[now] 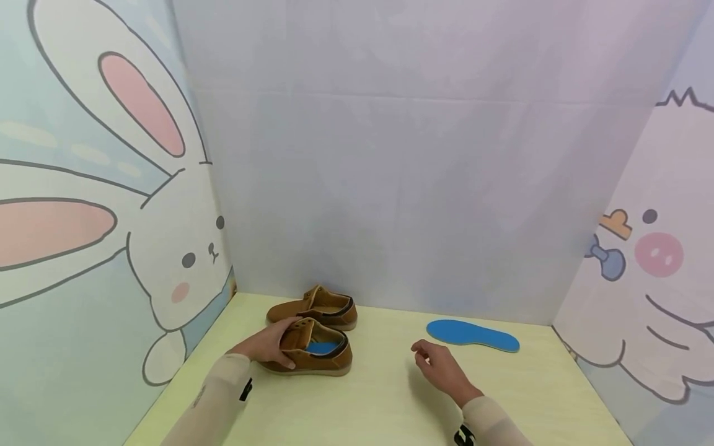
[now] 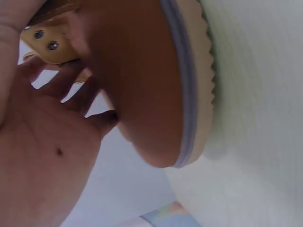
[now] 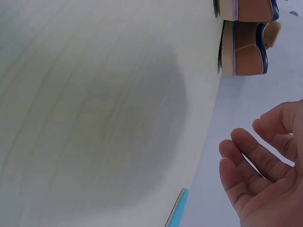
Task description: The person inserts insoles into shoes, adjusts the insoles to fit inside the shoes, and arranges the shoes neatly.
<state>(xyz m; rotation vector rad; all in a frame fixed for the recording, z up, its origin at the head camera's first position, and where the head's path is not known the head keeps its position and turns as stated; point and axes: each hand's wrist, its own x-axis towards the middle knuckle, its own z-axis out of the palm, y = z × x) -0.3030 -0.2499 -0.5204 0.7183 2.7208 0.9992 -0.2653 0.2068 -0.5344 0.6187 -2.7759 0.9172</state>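
Note:
Over the front part of the nearer brown shoe (image 1: 325, 362) lies my left hand (image 1: 269, 344), gripping it with the thumb on the near side and the fingers across the top. The left wrist view shows the fingers against the shoe's upper, near the lace eyelets. Inside this shoe a blue insole (image 1: 321, 347) is visible. My right hand (image 1: 443, 370) hovers above the table with fingers loosely curled, holding nothing. Just beyond it, a second blue insole (image 1: 474, 335) lies flat on the table.
Right behind the gripped shoe stands the other brown shoe (image 1: 286, 310), its toe also to the left. A grey-white back wall (image 1: 401, 204) and cartoon-printed side panels (image 1: 167, 248) enclose the pale yellow table (image 1: 385, 396).

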